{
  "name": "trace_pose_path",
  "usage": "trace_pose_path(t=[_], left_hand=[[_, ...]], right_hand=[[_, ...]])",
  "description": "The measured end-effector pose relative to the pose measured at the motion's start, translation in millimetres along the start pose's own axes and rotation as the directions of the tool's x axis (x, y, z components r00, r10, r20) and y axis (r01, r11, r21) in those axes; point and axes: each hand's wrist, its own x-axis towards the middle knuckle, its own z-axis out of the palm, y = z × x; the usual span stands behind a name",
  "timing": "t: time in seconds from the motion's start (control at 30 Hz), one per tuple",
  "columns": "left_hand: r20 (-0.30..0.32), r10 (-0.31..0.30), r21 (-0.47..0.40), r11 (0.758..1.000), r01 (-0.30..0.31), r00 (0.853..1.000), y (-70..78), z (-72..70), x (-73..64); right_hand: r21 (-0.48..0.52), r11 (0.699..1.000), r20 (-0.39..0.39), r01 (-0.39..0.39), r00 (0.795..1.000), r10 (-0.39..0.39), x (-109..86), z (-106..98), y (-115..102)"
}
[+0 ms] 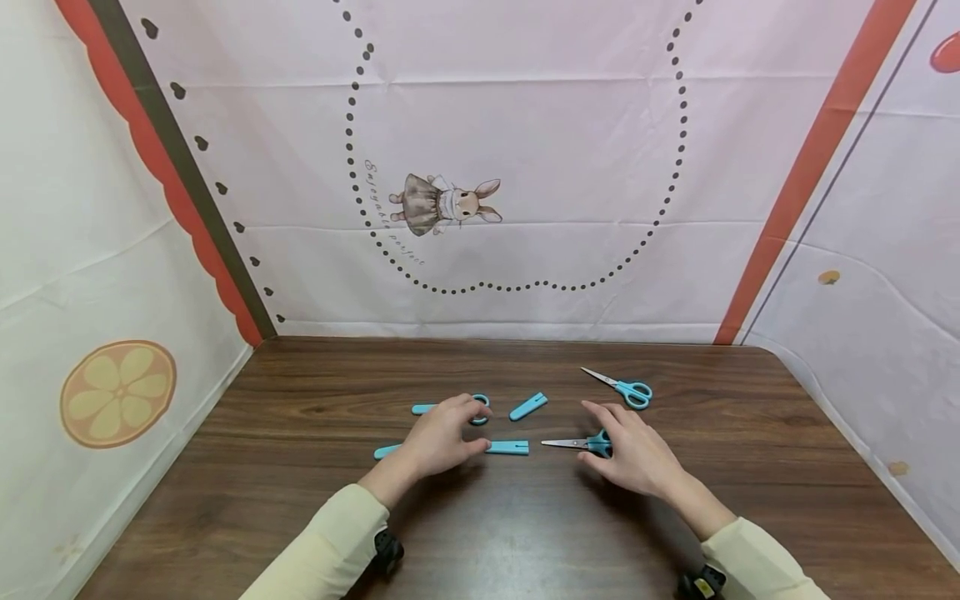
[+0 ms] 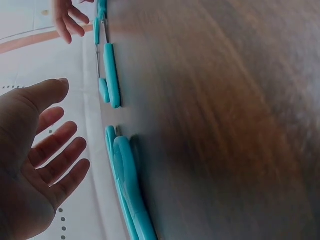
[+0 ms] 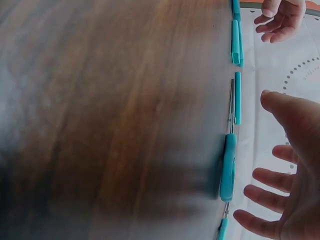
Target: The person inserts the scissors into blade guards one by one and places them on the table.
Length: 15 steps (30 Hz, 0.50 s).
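My left hand (image 1: 444, 435) hovers with fingers spread over two blue-handled pieces at the left. The rear one is scissors with a ring handle (image 1: 481, 408) and a blue sheath (image 1: 422, 409); the front one shows a rounded blue end (image 1: 386, 452), its middle hidden by the hand. In the left wrist view a thick blue piece (image 2: 125, 160) lies below the fingers. Near the left thumb lies a slotted blue sheath (image 1: 510, 447). My right hand (image 1: 633, 446), fingers apart, is over bare-bladed scissors (image 1: 567, 443), partly covering their handle (image 3: 228, 170).
Another blue sheath (image 1: 528, 406) lies slanted between the hands. A second pair of bare-bladed scissors (image 1: 633, 392) lies behind the right hand. Everything rests on a dark wooden table (image 1: 510, 542), with a printed cloth (image 1: 570, 183) hanging behind it.
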Motion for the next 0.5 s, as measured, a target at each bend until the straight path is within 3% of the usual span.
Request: trace_pose_path(t=[0.5], left_hand=[[0.009, 0.023, 0.046, 0.999, -0.023, 1.0, 4.8, 7.6, -0.9]], right_hand=[[-0.024, 0.996, 0.025, -0.089, 0.996, 0.089, -6.3, 0.1, 6.7]])
